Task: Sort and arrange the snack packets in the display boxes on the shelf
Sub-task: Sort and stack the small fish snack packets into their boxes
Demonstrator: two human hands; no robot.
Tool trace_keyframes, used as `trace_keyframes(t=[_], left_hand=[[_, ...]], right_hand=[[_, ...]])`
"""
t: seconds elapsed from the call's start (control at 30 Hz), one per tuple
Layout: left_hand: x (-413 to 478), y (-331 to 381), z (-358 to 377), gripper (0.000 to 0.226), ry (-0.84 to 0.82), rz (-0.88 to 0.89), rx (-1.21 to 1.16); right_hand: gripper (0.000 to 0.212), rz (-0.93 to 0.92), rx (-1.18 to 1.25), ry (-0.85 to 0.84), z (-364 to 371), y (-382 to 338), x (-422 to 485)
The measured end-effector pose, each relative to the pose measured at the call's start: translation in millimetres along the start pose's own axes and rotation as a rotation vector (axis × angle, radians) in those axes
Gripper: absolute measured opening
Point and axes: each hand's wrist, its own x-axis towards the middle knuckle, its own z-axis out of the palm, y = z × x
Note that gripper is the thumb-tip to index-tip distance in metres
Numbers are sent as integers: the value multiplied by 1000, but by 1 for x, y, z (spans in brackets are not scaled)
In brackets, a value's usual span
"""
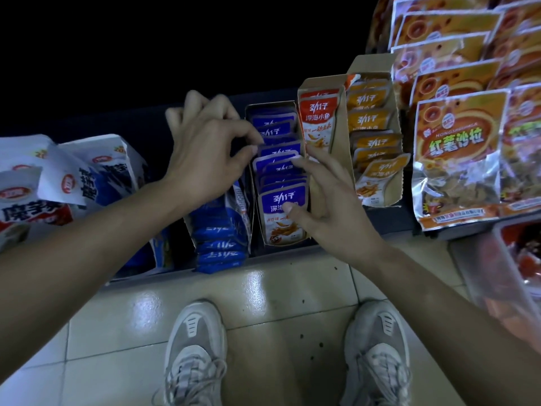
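A row of purple snack packets (281, 197) stands upright in a narrow cardboard display box (254, 183) on the low shelf. My left hand (205, 150) reaches in from the left with its fingers curled, and its thumb and forefinger pinch the edge of a purple packet (278, 150) in the middle of the row. My right hand (330, 200) comes from the right with spread, fairly straight fingers. Its fingertips touch the tops of the middle packets and its thumb rests on the front packet.
A box with red packets (317, 118) and a box of orange packets (371, 142) stand right of the purple row. Blue packets (218, 238) and large white bags (87, 171) lie to the left. Big orange bags (459, 153) hang at right. My shoes stand on the tiled floor (263, 294).
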Motion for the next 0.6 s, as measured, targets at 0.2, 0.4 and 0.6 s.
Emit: trace_keyframes(t=[0.2, 0.4, 0.6], left_hand=[[9, 1, -2, 28, 5, 53, 55], [-8, 1, -1, 39, 7, 109, 86], [-22, 3, 0, 43, -61, 117, 25]], right_hand=[[90, -21, -55, 28, 1, -3, 0], [93, -43, -140, -39, 0, -3, 8], [97, -99, -104, 4, -7, -3, 10]])
